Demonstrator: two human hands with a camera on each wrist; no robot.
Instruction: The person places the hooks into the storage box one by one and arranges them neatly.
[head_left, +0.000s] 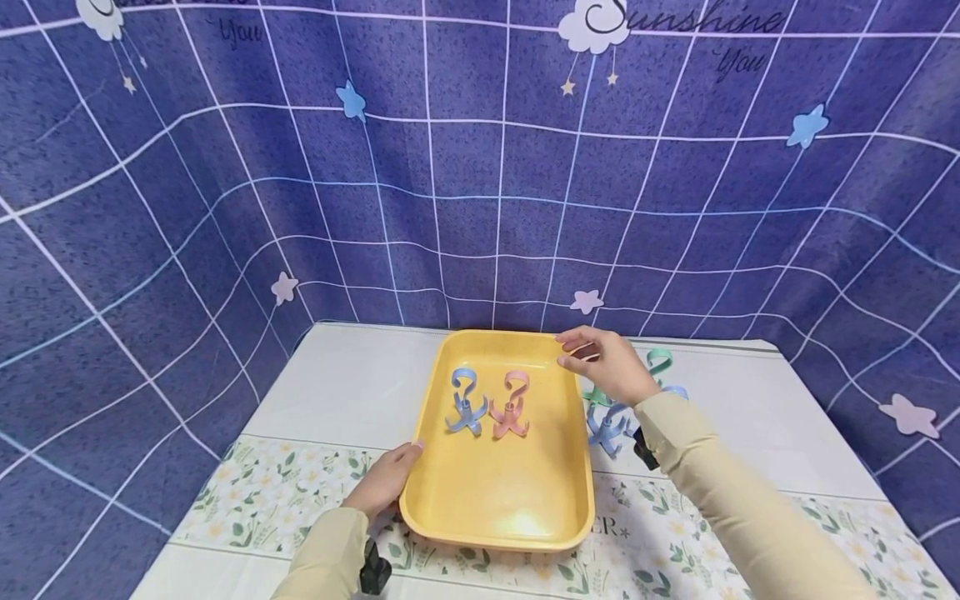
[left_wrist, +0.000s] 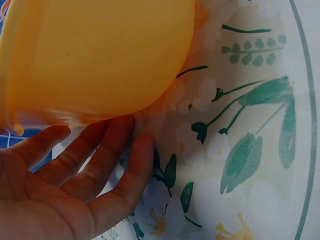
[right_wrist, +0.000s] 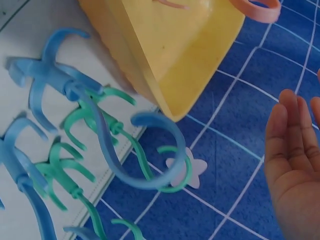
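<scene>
Yellow plastic tray [head_left: 501,492] sits on the white, flower-printed tablecloth [head_left: 300,483], and I have a hand at two opposite corners. My left hand [head_left: 386,482] rests against the near left corner; the left wrist view shows its fingers [left_wrist: 107,150] straight and relaxed, lying along the lower outside wall, not curled round anything. My right hand [head_left: 609,364] is at the far right corner. From the head view its fingertips seem to meet the rim, but the right wrist view shows the fingers extended and holding nothing, so I cannot confirm contact.

Inside the tray, a blue hook [head_left: 465,403] and a pink hook [head_left: 512,406] stand side by side toward the far end. More blue and green hooks [right_wrist: 90,130] lie tangled on the cloth just beside the tray's right wall.

To handle the tray well, I judge both hands should bear evenly on opposite corners and keep it level, since the two standing hooks look easy to topple. The right hand should stay off the loose hooks.
</scene>
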